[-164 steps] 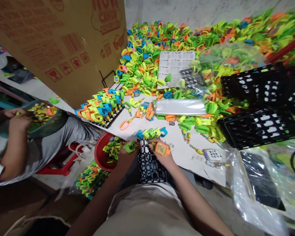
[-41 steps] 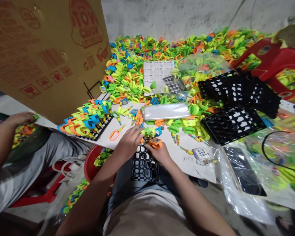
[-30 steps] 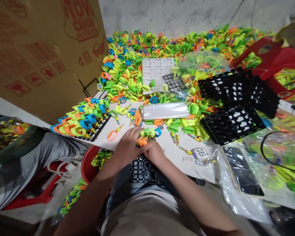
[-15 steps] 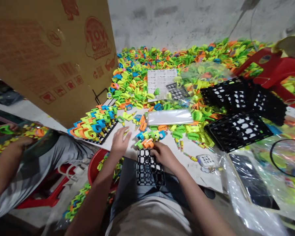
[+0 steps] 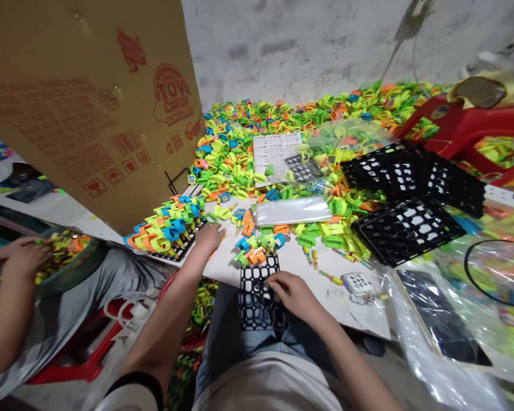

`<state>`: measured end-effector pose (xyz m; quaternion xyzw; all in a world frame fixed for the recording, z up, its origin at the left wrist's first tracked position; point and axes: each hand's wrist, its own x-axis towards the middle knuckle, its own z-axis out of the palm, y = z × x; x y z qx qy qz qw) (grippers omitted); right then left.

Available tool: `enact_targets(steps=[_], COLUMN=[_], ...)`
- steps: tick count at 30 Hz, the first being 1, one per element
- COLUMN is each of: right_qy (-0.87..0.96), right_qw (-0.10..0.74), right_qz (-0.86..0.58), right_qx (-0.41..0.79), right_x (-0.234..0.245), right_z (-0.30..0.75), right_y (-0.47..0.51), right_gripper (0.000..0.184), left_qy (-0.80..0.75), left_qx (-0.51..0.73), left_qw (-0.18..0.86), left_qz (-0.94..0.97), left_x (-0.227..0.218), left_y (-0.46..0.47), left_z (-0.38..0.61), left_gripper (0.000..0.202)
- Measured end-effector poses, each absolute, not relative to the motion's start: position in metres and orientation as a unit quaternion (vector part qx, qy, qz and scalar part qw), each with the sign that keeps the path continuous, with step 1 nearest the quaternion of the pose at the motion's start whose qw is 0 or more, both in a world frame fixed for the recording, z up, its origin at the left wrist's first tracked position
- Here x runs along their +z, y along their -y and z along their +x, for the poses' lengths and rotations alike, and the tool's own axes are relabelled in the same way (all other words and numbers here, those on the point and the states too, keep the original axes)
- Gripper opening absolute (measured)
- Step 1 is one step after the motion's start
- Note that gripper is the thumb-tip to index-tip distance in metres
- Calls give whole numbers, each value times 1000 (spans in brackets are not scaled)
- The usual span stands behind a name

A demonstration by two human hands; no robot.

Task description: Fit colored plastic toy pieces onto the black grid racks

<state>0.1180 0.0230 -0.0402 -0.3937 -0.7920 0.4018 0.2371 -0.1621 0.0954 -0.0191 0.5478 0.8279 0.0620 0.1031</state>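
Note:
A black grid tray [image 5: 261, 297] lies across my lap and the white table's edge. A short row of blue, green and orange toy pieces [image 5: 257, 250] stands at its far end. My right hand [image 5: 293, 291] rests on the tray's right side, fingers curled on the grid, holding nothing I can make out. My left hand [image 5: 209, 237] reaches forward over the white table [image 5: 295, 262], fingers down beside loose yellow-green pieces [image 5: 223, 212], next to a filled tray of coloured pieces [image 5: 169, 225].
A huge heap of coloured toy pieces [image 5: 261, 131] covers the back. Empty black trays [image 5: 406, 220] stack at right beside a red stool [image 5: 462, 120]. A cardboard box [image 5: 89, 103] stands left. Another person's hand [image 5: 23, 260] works over a bowl at far left.
My right hand has set the orange piece into the row on the tray and drawn back onto the grid. My left hand has moved forward and left toward the loose pieces.

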Motion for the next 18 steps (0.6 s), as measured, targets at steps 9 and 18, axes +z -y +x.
enact_targets(steps=[9, 18], right_qy=[667, 495], right_qw=[346, 292], right_qz=[-423, -284], right_qx=[507, 768], right_x=[-21, -4], right_z=[113, 109], right_y=[-15, -8], right_gripper=[35, 52], left_qy=[-769, -538], left_qx=[260, 199], left_qw=[129, 360], left_qz=[570, 735], left_x=[41, 69], left_y=[-31, 47], left_z=[-131, -56], left_gripper=[23, 21])
